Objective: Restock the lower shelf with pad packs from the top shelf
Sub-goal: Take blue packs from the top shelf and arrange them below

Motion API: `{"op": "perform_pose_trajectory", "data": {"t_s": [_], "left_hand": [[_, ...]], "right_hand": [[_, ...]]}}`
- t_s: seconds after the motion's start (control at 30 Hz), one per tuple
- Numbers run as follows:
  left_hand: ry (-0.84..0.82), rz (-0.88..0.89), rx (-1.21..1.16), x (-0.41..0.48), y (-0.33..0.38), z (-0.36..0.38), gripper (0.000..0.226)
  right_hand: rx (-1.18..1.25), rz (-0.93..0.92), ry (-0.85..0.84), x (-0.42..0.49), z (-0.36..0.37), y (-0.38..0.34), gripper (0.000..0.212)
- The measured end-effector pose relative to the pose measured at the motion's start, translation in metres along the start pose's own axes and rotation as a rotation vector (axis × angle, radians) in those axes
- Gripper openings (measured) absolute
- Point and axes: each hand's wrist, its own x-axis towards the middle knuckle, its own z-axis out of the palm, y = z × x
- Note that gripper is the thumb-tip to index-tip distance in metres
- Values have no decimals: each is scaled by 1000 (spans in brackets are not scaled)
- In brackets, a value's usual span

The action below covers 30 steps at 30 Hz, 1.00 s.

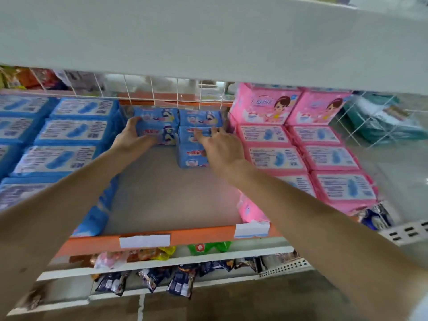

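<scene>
Bare shelf floor (166, 195) ran from the orange front edge (196, 236) back between large blue packs (69, 130) and pink packs (273, 156). At its back sat five small blue pad packs (200, 118) with red lettering. The left hand (132, 137) gripped one; the right hand (220, 147) touched another with spread fingers.

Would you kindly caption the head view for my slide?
Left hand grips and right hand touches small blue pad packs between blue stacks and pink stacks.

Bright, soft blur, edge warping
</scene>
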Motion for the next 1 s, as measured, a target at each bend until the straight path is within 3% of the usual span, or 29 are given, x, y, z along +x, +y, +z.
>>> {"op": "perform_pose_trajectory", "data": {"t_s": [0.1, 0.2, 0.33, 0.43, 0.6, 0.8, 1.0], "left_hand": [[-67, -17, -68, -2, 2, -4, 78], [-58, 11, 18, -12, 6, -7, 78], [89, 277, 95, -50, 18, -7, 74], [36, 439, 108, -88, 25, 1, 77], [-182, 699, 331, -144, 28, 35, 88], [-189, 836, 559, -185, 47, 77, 93], [-172, 781, 620, -197, 78, 124, 104]], "right_hand": [[22, 23, -47, 1, -4, -4, 73], [129, 72, -67, -12, -13, -8, 84], [471, 233, 172, -69, -33, -4, 76], [539, 300, 235, -134, -35, 15, 68], [495, 355, 116, -195, -29, 57, 71], [400, 281, 36, -201, -30, 103, 69], [288, 238, -146, -212, -31, 181, 105]]}}
